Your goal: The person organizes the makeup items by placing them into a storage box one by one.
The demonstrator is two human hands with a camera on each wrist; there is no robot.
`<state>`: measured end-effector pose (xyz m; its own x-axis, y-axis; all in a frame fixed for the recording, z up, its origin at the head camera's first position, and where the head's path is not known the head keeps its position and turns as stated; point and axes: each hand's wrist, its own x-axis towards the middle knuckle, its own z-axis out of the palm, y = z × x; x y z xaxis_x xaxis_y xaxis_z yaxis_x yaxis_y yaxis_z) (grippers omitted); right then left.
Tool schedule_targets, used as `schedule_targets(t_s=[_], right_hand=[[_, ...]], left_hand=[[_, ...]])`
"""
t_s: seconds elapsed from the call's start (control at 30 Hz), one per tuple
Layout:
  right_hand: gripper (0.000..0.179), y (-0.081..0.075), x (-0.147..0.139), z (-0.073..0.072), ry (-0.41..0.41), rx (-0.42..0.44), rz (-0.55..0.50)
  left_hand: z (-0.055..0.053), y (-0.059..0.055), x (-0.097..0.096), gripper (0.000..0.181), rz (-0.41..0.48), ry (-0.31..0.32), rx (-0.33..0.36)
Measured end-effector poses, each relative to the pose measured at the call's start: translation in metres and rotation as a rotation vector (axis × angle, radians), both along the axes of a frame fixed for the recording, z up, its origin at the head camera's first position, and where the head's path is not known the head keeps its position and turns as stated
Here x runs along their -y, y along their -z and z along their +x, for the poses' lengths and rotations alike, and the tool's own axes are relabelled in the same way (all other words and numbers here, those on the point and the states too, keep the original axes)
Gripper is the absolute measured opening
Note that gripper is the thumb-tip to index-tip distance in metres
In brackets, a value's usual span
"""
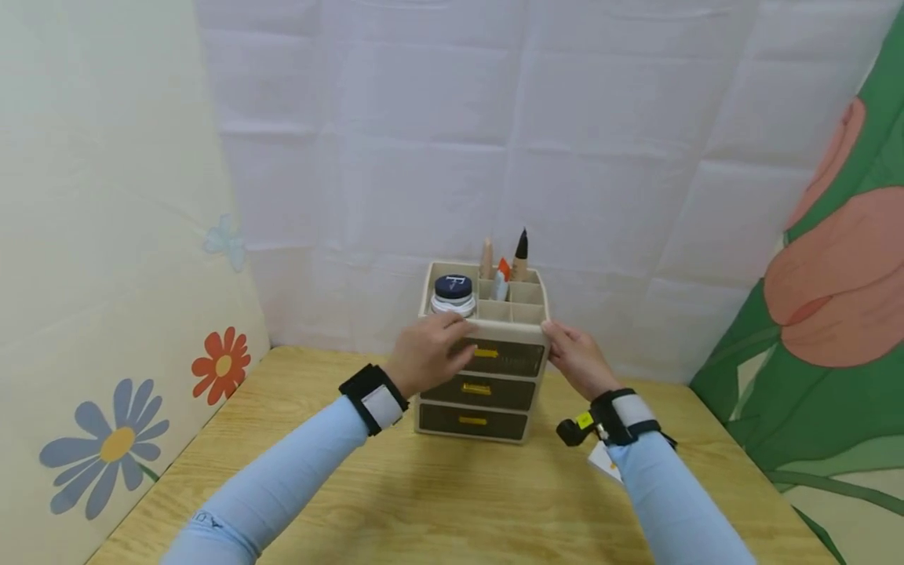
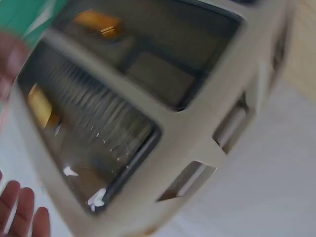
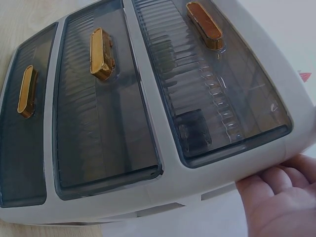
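A cream desktop drawer organizer (image 1: pixel 482 328) with dark see-through drawers and gold handles stands upright on the table. My left hand (image 1: pixel 431 353) is by its upper left front, fingers loosely spread and holding nothing; the left wrist view shows these fingers (image 2: pixel 22 210) beside the top drawer. At the upper right side my right hand (image 1: pixel 581 361) grips the organizer's edge, and in the right wrist view its fingers (image 3: pixel 281 180) bend in against the side wall. The top compartments hold a jar with a dark blue lid (image 1: pixel 453 287), a beige tube (image 1: pixel 486 259), an orange-tipped tube (image 1: pixel 501 281) and a black-tipped pen-like stick (image 1: pixel 520 255).
A wood-grain table (image 1: pixel 452 502) lies under the organizer, with a white hanging cloth (image 1: pixel 424 157) close behind it. Partly under the right wrist is a small white card or box (image 1: pixel 603 461). Flower-printed panels (image 1: pixel 833 275) flank the table on both sides.
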<state>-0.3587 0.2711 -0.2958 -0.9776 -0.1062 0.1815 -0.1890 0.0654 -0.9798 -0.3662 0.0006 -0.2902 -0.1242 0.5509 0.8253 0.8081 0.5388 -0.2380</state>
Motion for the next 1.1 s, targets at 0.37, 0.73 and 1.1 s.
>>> schedule_targets(t_s=[0.37,0.73,1.1], right_hand=[[0.064,-0.001,-0.001,0.001,-0.010,-0.035,-0.014],[0.065,0.004,0.001,0.001,-0.022,-0.016,-0.032],[0.069,0.001,-0.007,0.003,-0.026,-0.037,0.008]], left_hand=[[-0.042,-0.019,0.046,0.040,0.516,0.068,0.868],[-0.064,0.004,0.040,0.056,0.672,0.383,1.403],[-0.059,0.006,0.028,0.052,0.746,0.383,1.392]])
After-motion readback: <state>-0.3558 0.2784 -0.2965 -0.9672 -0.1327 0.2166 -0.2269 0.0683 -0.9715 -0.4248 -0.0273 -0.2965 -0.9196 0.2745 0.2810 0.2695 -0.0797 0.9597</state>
